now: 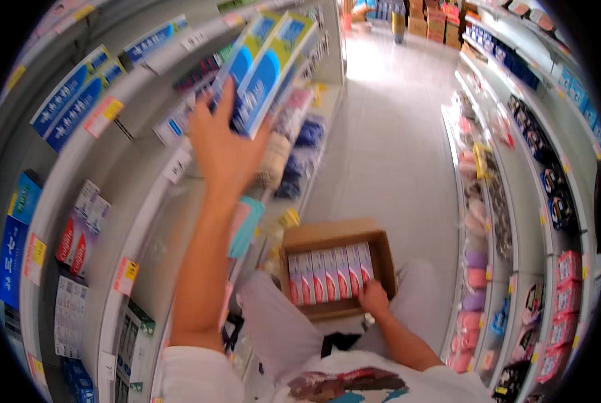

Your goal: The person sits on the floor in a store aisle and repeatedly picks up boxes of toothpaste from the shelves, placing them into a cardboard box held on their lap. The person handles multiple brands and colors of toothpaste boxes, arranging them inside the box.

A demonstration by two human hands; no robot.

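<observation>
My left hand [230,143] is raised beside the shelves at left, gripping two blue, green and white toothpaste boxes [265,65] side by side. They tilt upward, away from me. Between my knees is an open cardboard carton [330,229]. Inside it a row of several white, purple and red Colgate toothpaste boxes [325,274] stands packed together. My right hand [374,298] reaches over the carton's near right side, its fingers by the last box of the row. Whether those fingers grip anything is hidden.
Shelves [71,146] curve along my left, holding blue toothpaste boxes [76,101] and Colgate boxes [83,229]. Slippers [300,156] lie on the lower shelf. Across the tiled aisle [381,141], another rack holds slippers [474,257] and pink packs [562,302]. Cartons [433,22] are stacked at the far end.
</observation>
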